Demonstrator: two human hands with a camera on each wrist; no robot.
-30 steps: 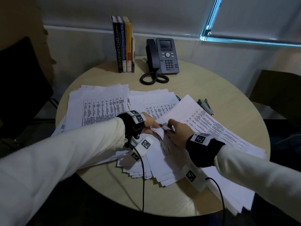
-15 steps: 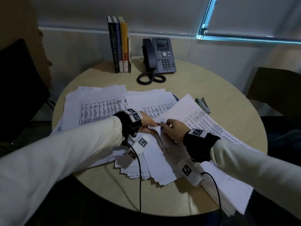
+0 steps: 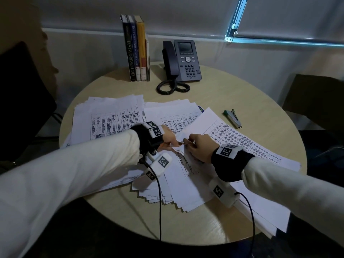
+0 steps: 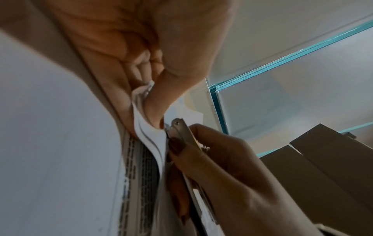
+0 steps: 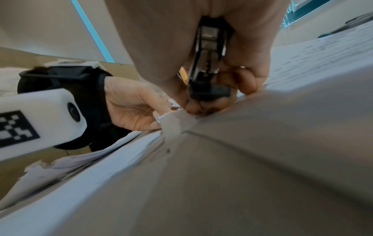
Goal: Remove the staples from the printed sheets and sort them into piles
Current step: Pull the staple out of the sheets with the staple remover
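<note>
Printed sheets lie in overlapping piles across the round table (image 3: 223,86). My left hand (image 3: 168,139) pinches the lifted corner of a stapled set of sheets (image 3: 232,138) between thumb and fingers; the pinched corner (image 4: 149,134) curls up in the left wrist view. My right hand (image 3: 197,146) grips a small metal staple remover (image 4: 181,132), whose tip touches that corner. In the right wrist view the staple remover (image 5: 207,63) sits inside my curled fingers, its nose at the paper corner (image 5: 171,118). The staple itself is too small to make out.
A pile of sheets (image 3: 109,118) lies at the left, another pile (image 3: 175,116) in the middle. A stapler (image 3: 232,118) lies at the right of the papers. Books (image 3: 135,49) and a desk phone (image 3: 184,60) stand at the back. Dark chairs flank the table.
Both hands stay at the same paper corner. The right hand has shifted slightly, bringing the staple remover's tip closer against the corner. The head view has shifted a little.
</note>
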